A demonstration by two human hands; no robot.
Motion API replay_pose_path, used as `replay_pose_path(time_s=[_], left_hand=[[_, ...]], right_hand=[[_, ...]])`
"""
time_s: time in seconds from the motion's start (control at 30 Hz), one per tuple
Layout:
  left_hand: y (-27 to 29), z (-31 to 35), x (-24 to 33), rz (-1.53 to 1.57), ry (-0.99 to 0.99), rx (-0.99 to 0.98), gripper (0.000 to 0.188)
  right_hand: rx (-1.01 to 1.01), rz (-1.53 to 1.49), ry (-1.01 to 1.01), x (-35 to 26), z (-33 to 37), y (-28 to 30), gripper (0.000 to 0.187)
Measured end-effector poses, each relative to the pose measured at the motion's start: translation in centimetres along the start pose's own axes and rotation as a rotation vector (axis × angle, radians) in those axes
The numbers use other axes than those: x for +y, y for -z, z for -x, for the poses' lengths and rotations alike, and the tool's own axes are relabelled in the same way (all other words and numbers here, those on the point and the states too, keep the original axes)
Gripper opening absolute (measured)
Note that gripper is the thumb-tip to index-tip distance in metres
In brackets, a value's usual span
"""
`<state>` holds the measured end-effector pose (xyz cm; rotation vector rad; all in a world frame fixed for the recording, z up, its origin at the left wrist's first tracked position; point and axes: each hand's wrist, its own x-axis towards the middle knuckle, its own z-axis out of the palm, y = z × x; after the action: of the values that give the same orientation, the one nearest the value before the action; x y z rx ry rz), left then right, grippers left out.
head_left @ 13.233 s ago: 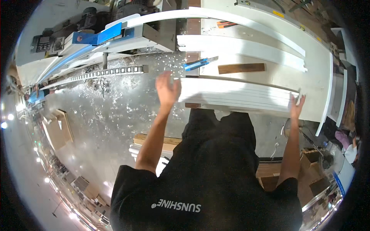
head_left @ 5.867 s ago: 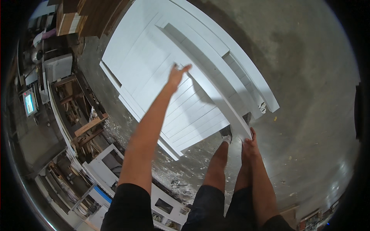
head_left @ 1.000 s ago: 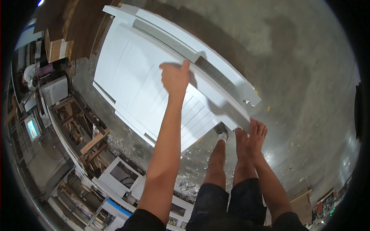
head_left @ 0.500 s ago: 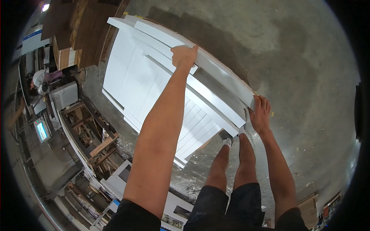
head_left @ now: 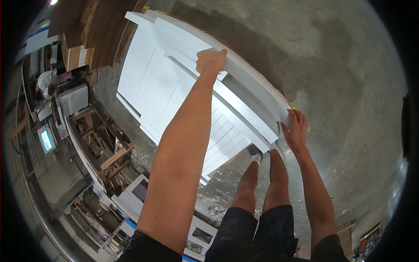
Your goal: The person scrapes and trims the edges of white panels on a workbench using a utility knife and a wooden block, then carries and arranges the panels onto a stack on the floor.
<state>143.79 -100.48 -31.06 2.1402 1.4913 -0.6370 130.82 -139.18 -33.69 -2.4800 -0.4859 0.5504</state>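
Lying along the right edge of a white panel stack [head_left: 150,74], the long white board [head_left: 257,85] appears placed, release outstanding. The left hand [head_left: 211,61] has its grip clamped mid-length; the right hand [head_left: 297,131] clasps the near end. A narrower white board [head_left: 248,115] lies alongside; concrete floor [head_left: 349,109] surrounds.

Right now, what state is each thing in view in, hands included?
Left hand: closed on the outer white board
Right hand: fingers bent at its near end, grip unclear
Outer white board: along the stack's far edge
White panels: stacked flat
Screen: lit
Floor: speckled white
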Motion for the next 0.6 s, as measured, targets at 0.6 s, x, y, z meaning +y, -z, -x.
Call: replay_pose_path(time_s=[0.6], left_hand=[[3.4, 4.6, -7.0, 0.105, -0.093, 0.258, 0.085]], right_hand=[[0.146, 0.138, 0.177, -4.0, 3.6, 2.2, 0.072]])
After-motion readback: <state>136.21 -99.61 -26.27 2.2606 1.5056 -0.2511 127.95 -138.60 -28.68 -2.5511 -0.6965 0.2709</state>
